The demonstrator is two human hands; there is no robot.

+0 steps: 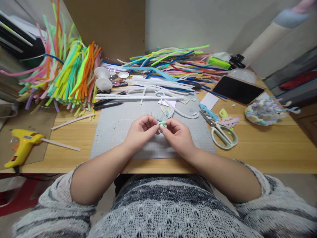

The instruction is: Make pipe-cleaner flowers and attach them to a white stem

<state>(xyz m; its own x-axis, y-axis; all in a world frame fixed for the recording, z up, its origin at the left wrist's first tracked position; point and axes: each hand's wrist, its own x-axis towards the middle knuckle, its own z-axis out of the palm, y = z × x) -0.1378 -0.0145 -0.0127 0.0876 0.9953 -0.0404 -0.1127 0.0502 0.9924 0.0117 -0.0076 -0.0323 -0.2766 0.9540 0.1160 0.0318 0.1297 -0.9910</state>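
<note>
My left hand (pixel 144 129) and my right hand (pixel 178 135) meet over the grey cutting mat (pixel 111 138). Between their fingertips is a small light-green pipe cleaner piece (pixel 162 123), pinched from both sides. Bits of blue and thin dark wire-like ends show just behind it, but fingers hide part of its shape. Beyond the hands lie white pipe cleaners (pixel 148 97) across the mat. Scissors (pixel 224 135) with pale green handles rest at the mat's right edge, beside blue, yellow and pink coiled pipe cleaner pieces (pixel 210 113).
A yellow glue gun (pixel 23 142) lies at the left. Bundled coloured pipe cleaners (pixel 71 72) stand behind it, and loose ones (pixel 170 64) are heaped at the back. A phone (pixel 237 89) and a fuzzy multicoloured coil (pixel 264 111) sit at the right. White spools (pixel 103 79) stand back left.
</note>
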